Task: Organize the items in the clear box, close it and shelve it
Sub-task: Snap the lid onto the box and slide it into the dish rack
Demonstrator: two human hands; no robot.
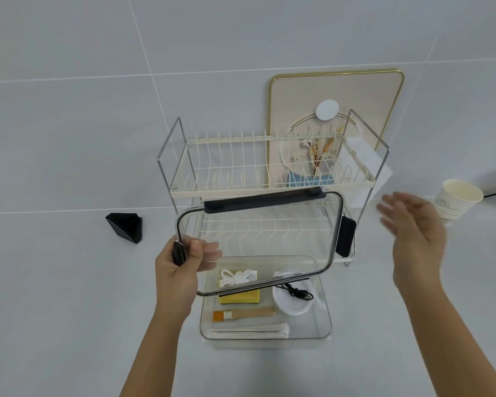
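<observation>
My left hand point(181, 270) clamps the lid point(258, 242) tilted above the clear box point(324, 325); box sits at six o'clock; right hand point(413, 233) fingers spread.

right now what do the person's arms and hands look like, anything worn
Both forearms are bare, with no sleeves in view. The left hand and the right hand show no gloves, rings or watch. The right hand is motion-blurred, so small details are unclear.

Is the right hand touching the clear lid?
Apart. The head view shows the right hand open in the air, with bare counter between it and the lid, which the left hand grips.
</observation>
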